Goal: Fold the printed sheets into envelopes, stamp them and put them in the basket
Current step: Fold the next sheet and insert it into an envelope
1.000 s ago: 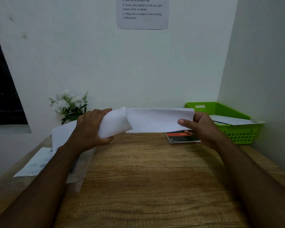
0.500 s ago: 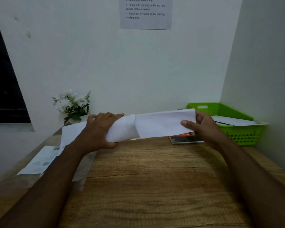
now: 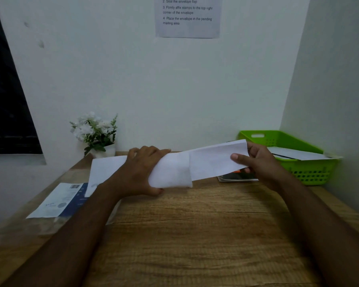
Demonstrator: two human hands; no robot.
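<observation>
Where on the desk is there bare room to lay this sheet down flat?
The near middle of the desk is bare wood, between the forearms. The left edge is crowded with papers and the plant. The far right holds a booklet and the basket. Left hand and right hand hold the sheet above it.

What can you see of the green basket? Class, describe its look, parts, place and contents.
The green basket looks like bright plastic, shallow and rectangular, with a perforated lattice wall and a slot handle in its far end. It sits on the wooden table, in the corner beside the right wall. White paper lies in it, overhanging the right rim.
</observation>
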